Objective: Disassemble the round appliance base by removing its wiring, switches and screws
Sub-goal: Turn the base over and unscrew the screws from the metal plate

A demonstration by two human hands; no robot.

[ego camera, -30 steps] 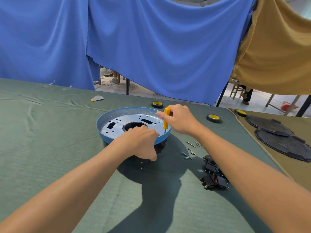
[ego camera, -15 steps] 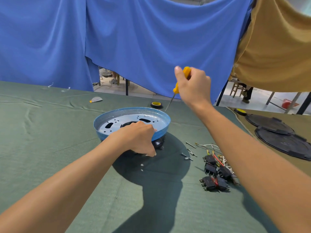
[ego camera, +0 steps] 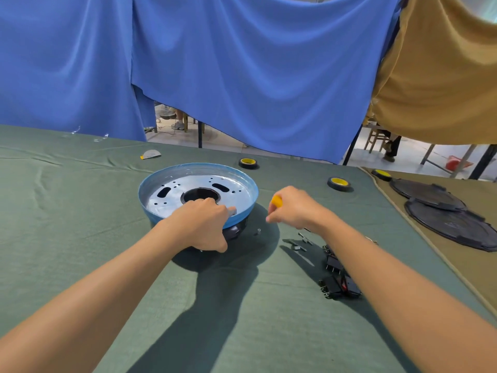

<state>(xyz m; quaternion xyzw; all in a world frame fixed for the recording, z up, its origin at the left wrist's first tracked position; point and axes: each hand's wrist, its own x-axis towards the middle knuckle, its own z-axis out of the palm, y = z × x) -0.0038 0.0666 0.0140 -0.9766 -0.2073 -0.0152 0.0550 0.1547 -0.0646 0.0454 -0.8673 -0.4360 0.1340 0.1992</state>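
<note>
Screw removal looks to be the step in hand: the round appliance base point(ego camera: 236, 193) sits at centre frame on the green cloth point(ego camera: 80, 211), its pierced metal plate facing up. The left hand point(ego camera: 200, 224) clasps its near rim, fingers curled over the edge and thumb down the outer wall. Just right of it, the right hand point(ego camera: 295, 210) hovers above the cloth, fingers wrapped round the yellow handle of a screwdriver point(ego camera: 276, 201); the blade is hidden. One small screw point(ego camera: 259, 231) lies just below that hand, with loose screws point(ego camera: 298, 244) and black switches point(ego camera: 337, 281) toward lower right. Next, the tip needs seating squarely in any screw left on the plate, which I cannot make out, while the left hand steadies the base.
</note>
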